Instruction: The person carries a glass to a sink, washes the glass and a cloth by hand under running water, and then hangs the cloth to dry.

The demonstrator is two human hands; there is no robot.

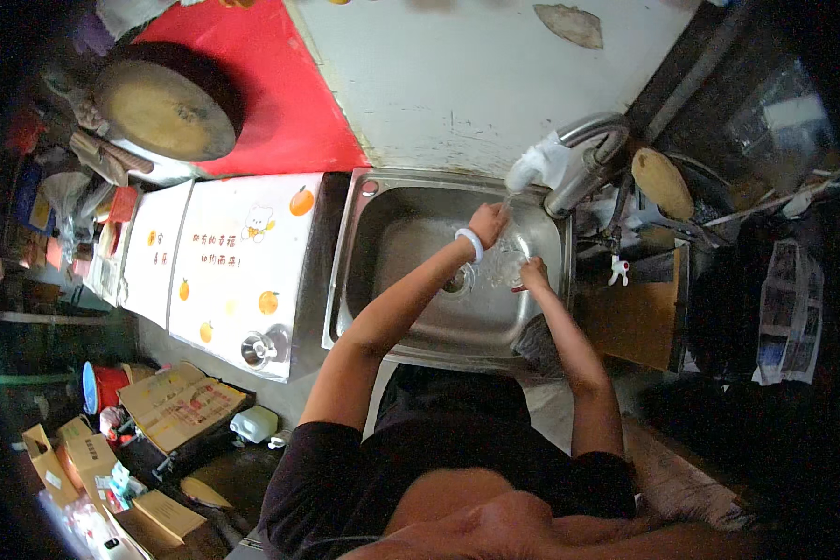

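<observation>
Both my hands are inside a stainless steel sink (406, 252). My left hand (488, 224), with a white bangle (470, 245) at the wrist, is in the thin stream below the faucet head (523, 175). White cloth or plastic is wrapped around that head. The left fingers are curled, and I cannot tell if they hold anything. Lower and to the right, my right hand (535, 275) grips what looks like a clear glass cup (507, 268), blurred by splashing water. The drain (456, 281) lies to the left of the cup.
Left of the sink, a white printed mat (245, 273) bears a small glass cup (257, 348). A large round pan (168, 108) stands behind it. A dark grey cloth (537, 343) hangs over the sink's front right corner. Cardboard boxes (182, 406) and a plastic jug (254, 423) lie lower left.
</observation>
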